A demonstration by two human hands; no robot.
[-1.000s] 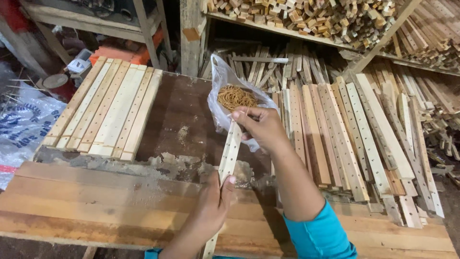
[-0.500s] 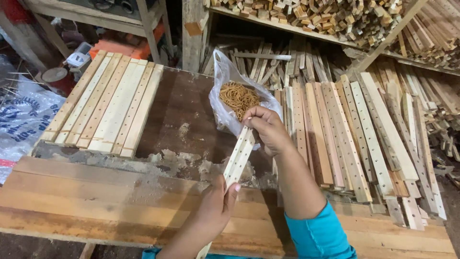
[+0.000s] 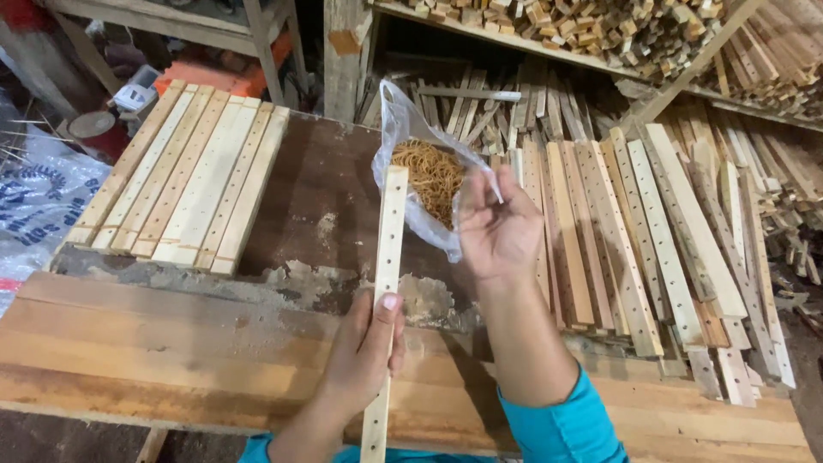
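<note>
Slat (image 3: 390, 257): thin pale wood strip with a row of small holes down its face. Long axis runs near-to-far, almost straight, far end tipped slightly right. Far tip sits in front of the plastic bag (image 3: 411, 137); near end runs off the bottom edge of the view.

Left hand (image 3: 364, 351): closed around the slat on its near half, thumb laid along the face, fingers wrapped behind. Firm hold.

Right hand (image 3: 497, 227): raised just right of the slat's far end, palm toward the wearer, fingers loosely curled, half open. It overlaps the bag's right edge. Can't tell whether it pinches the bag or anything small; fingertips are blurred.

Bag: clear, crumpled, holds a tangle of tan rubber bands (image 3: 429, 171). Rests on the dark board (image 3: 317, 189), a stained brown panel with chipped pale patches along its near edge.

Bench (image 3: 129, 343): wide light planks across the near side, sawdust on them.

Left of the dark board: a flat row of drilled slats (image 3: 189, 171), laid side by side, near-to-far. Right: a larger pile of slats (image 3: 651, 223), same orientation, overlapping, messier toward the right edge.

Far side: shelf (image 3: 549, 43) loaded with small wood offcuts; loose sticks under it. Far left: printed woven sack (image 3: 43, 197), orange object, clutter hard to identify.

Teal sleeve (image 3: 557, 420) on the right forearm, cut by the bottom edge.
</note>
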